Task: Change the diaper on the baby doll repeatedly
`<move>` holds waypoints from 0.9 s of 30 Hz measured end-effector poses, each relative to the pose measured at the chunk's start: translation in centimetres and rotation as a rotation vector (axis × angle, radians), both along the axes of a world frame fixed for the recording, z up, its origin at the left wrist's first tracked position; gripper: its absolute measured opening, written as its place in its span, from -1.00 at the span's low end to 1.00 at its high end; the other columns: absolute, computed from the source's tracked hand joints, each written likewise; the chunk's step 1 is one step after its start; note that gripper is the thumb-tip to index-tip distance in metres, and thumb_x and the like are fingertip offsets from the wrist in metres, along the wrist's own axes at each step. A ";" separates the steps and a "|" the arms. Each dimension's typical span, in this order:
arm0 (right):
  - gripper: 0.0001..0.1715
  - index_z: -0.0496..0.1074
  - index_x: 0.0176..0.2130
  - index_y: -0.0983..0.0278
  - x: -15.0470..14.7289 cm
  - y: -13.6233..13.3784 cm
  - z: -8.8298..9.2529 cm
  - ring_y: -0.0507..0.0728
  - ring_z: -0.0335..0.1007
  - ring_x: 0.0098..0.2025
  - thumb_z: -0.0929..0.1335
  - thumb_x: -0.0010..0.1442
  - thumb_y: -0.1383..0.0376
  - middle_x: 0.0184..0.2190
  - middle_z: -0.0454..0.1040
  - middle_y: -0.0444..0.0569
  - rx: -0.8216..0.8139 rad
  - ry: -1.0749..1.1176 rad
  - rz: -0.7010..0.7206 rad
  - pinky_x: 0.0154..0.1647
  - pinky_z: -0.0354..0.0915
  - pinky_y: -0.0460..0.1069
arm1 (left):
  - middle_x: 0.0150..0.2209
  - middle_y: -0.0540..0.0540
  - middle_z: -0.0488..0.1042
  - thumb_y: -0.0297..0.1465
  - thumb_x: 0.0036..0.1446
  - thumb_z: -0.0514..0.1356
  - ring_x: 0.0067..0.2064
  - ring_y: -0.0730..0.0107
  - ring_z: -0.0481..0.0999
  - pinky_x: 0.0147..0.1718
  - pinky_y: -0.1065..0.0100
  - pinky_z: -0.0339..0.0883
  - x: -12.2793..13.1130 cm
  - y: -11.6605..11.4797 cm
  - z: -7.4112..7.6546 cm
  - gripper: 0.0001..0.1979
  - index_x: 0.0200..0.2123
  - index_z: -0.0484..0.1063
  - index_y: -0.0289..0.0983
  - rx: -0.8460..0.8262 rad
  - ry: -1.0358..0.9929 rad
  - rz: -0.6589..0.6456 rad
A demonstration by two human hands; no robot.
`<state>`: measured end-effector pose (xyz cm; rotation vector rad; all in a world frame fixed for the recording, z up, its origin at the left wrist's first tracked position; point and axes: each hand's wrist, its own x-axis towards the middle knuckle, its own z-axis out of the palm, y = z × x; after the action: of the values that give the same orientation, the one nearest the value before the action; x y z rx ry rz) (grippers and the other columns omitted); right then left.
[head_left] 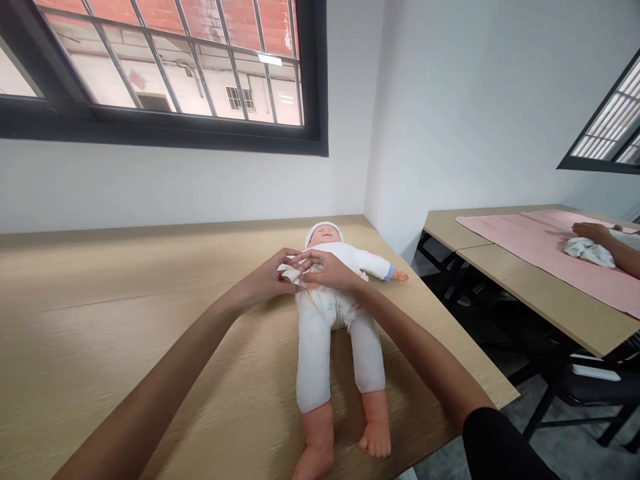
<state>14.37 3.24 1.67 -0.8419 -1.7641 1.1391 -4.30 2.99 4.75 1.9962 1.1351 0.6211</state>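
A baby doll with a white soft-looking body and pinkish, plastic-looking face, hands and feet [313, 360] lies on its back on a pale wood-grain table [100, 320], its head toward the white wall [200, 187]. Around its hips sits a white diaper with pale blue print [329, 307]. The left hand [267, 279] appears to pinch a small white flap [289, 272] between thumb and fingers at the doll's waist; the right hand [327, 269] bends over the belly, its fingertips meeting the left's, and whether it grips anything I cannot tell

The doll looks light and padded, so the trunk should give under pressure, while the feet are probably stiffer and smoother. The diaper seems thin and pliable, likely to crease or tear if tugged hard; its waist edge or side flap is the better hold, with a flat palm steadying the belly

To the person's left the tabletop lies open. On the right there is less room: the doll's outstretched arm with its blue cuff [389, 272] ends just beside the table's slanting edge, so sliding that way risks an overhang
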 end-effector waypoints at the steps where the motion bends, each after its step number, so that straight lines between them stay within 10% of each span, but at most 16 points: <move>1: -0.61 0.45 -0.11 0.23 0.0 -0.1 0.1 0.10 0.46 -0.23 0.45 0.00 0.41 -0.27 0.50 -0.09 -0.002 -0.005 0.003 -0.21 0.37 -0.02 | -0.12 -0.05 0.44 -0.20 -0.18 0.33 -0.24 0.28 0.46 -0.35 0.36 0.31 -0.1 0.0 0.0 -0.43 -0.06 0.27 -0.17 0.004 0.006 0.000; 27: -0.72 0.43 -0.14 0.28 0.0 -0.6 0.9 0.07 0.41 -0.25 0.39 0.09 0.43 -0.34 0.47 -0.08 -0.016 0.003 0.009 -0.13 0.32 0.01 | -0.08 -0.06 0.43 -0.22 -0.15 0.32 -0.39 0.43 0.44 -0.44 0.40 0.29 -0.1 -0.4 0.3 -0.43 -0.02 0.29 -0.16 -0.018 0.000 -0.001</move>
<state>14.37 2.60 2.56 -0.8419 -1.7609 1.1610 -4.43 2.59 5.07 1.9817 1.1354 0.6084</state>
